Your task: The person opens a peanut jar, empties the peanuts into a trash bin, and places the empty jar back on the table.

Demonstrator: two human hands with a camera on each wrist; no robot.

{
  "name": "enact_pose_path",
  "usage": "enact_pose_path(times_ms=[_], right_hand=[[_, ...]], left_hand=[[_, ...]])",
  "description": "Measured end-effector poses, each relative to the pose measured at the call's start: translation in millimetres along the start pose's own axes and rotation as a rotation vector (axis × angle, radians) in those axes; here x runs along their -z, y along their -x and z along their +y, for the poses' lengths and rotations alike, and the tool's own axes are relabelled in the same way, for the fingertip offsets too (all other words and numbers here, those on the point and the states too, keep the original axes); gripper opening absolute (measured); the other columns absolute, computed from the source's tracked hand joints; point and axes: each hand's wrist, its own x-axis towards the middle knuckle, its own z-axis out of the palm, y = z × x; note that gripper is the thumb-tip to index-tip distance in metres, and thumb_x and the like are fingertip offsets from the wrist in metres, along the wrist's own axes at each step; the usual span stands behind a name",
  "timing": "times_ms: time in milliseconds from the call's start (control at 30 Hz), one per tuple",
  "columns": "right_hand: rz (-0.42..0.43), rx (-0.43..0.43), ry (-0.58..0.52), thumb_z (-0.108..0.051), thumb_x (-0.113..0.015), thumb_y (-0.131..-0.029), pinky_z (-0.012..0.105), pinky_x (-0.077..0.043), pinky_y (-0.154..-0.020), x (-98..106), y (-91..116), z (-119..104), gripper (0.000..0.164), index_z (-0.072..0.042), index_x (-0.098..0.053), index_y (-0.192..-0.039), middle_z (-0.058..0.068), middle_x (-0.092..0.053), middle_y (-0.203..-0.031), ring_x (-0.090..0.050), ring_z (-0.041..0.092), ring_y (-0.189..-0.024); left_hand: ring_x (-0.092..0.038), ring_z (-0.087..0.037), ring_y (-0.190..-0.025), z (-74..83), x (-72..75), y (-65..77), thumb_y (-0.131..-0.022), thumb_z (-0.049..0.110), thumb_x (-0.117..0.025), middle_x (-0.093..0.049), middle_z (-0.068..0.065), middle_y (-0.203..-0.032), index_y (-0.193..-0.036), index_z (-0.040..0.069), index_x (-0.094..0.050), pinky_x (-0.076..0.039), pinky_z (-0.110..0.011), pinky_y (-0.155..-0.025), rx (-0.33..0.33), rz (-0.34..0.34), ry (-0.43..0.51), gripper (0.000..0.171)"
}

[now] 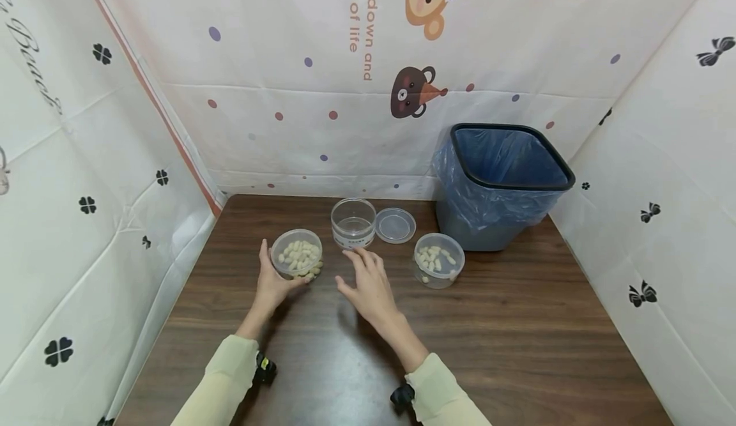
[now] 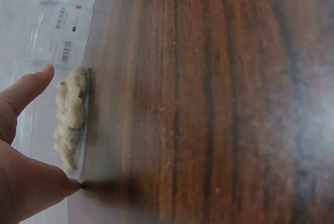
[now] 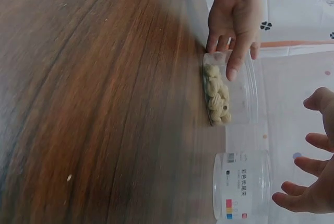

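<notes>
The left hand grips a peanut tub between spread thumb and fingers on the surface; the right hand, fingers loosely parted, holds nothing near a labelled tub. Farther right are a lid, another tub and a lined bin.

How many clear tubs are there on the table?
3: left tub, gripped by the left hand; middle tub, beside the loose lid; right tub, near the bin. None seems hidden.

Left hand grips, thumb extended; right hand hovers, fingers apart and, it seems, slightly bent.
</notes>
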Motion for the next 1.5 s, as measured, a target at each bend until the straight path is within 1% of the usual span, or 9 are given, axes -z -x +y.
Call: enact_pose_path(times_ms=[167, 400, 633, 1000, 1133, 1300, 1367, 1433, 1500], right_hand=[[0.011, 0.01, -0.013, -0.034, -0.072, -0.093, 0.051, -0.046, -0.106, -2.8, -3.1, -3.5, 0.056, -0.014, -0.057, -0.142, 0.014, -0.052, -0.147, -0.045, 0.035, -0.134], [-0.008, -0.017, -0.04, -0.034, -0.071, -0.094, 0.053, -0.044, -0.107, -4.8, -6.3, -5.0, 0.056, -0.013, -0.055, -0.143, 0.015, -0.049, -0.149, -0.043, 0.036, -0.137], [-0.047, -0.057, -0.056, -0.037, -0.069, -0.096, 0.052, -0.043, -0.11, -4.5, -10.4, -6.8, 0.057, -0.015, -0.053, -0.146, 0.013, -0.045, -0.153, -0.041, 0.037, -0.138], [-0.042, -0.065, -0.101, -0.036, -0.068, -0.096, 0.052, -0.042, -0.11, -3.9, -12.2, -9.0, 0.057, -0.012, -0.053, -0.146, 0.015, -0.045, -0.152, -0.04, 0.038, -0.139], [-0.036, -0.07, -0.131, -0.035, -0.069, -0.096, 0.052, -0.041, -0.111, -2.2, -13.5, -7.9, 0.056, -0.013, -0.053, -0.145, 0.016, -0.044, -0.153, -0.039, 0.038, -0.14], [-0.028, -0.082, -0.16, -0.033, -0.069, -0.096, 0.053, -0.041, -0.111, 2.0, -15.3, -5.3, 0.055, -0.009, -0.053, -0.144, 0.014, -0.045, -0.152, -0.038, 0.038, -0.14], [-0.026, -0.086, -0.16, -0.032, -0.069, -0.096, 0.053, -0.041, -0.112, 3.1, -15.8, -3.9, 0.056, -0.008, -0.053, -0.144, 0.013, -0.045, -0.152, -0.037, 0.038, -0.14], [-0.026, -0.087, -0.154, -0.033, -0.069, -0.096, 0.053, -0.041, -0.112, 3.6, -16.1, -2.8, 0.057, -0.008, -0.052, -0.145, 0.013, -0.044, -0.152, -0.037, 0.038, -0.141], [-0.027, -0.089, -0.156, -0.033, -0.068, -0.097, 0.053, -0.041, -0.112, 4.8, -16.3, -2.8, 0.058, -0.008, -0.051, -0.146, 0.013, -0.044, -0.152, -0.037, 0.038, -0.141]], left_hand=[[-0.025, -0.038, -0.15, -5.1, -2.5, -3.2, -0.066, 0.005, -0.095, -0.018, -0.021, -0.167, -0.162, 0.028, 0.012, -0.02, -0.052, -0.122, 0.003, -0.004, 0.074, 0.147], [-0.028, -0.037, -0.148, -5.4, -1.4, -9.2, -0.067, 0.006, -0.095, -0.026, -0.019, -0.164, -0.163, 0.018, 0.002, -0.021, -0.053, -0.122, 0.047, -0.023, 0.107, 0.137], [-0.035, -0.037, -0.144, -1.7, 3.2, -16.1, -0.071, 0.006, -0.093, -0.032, -0.02, -0.158, -0.161, 0.01, -0.017, -0.03, -0.049, -0.118, 0.096, -0.052, 0.256, 0.117], [-0.034, -0.031, -0.139, 3.0, 0.7, -22.3, -0.071, -0.005, -0.089, -0.026, -0.017, -0.158, -0.153, 0.013, -0.008, -0.031, -0.043, -0.116, 0.079, -0.076, 0.38, 0.117], [-0.031, -0.032, -0.144, 6.0, -0.5, -24.1, -0.07, -0.003, -0.09, -0.023, -0.017, -0.163, -0.157, 0.012, -0.003, -0.028, -0.044, -0.119, 0.081, -0.073, 0.355, 0.124], [-0.031, -0.037, -0.145, 24.8, 3.0, -21.3, -0.074, -0.002, -0.088, -0.025, -0.022, -0.161, -0.163, 0.009, -0.007, -0.03, -0.047, -0.119, 0.099, -0.116, 0.324, 0.12], [-0.034, -0.037, -0.143, 26.2, 2.0, -21.8, -0.075, -0.003, -0.087, -0.028, -0.023, -0.159, -0.162, 0.01, -0.011, -0.034, -0.048, -0.116, 0.106, -0.119, 0.341, 0.116], [-0.036, -0.035, -0.141, 18.1, -1.9, -25.4, -0.074, -0.003, -0.088, -0.03, -0.021, -0.158, -0.162, 0.012, -0.013, -0.035, -0.047, -0.115, 0.1, -0.096, 0.354, 0.117], [-0.039, -0.033, -0.139, 15.1, -4.3, -24.2, -0.072, -0.004, -0.089, -0.033, -0.019, -0.156, -0.161, 0.013, -0.017, -0.036, -0.046, -0.115, 0.064, -0.066, 0.356, 0.116]])
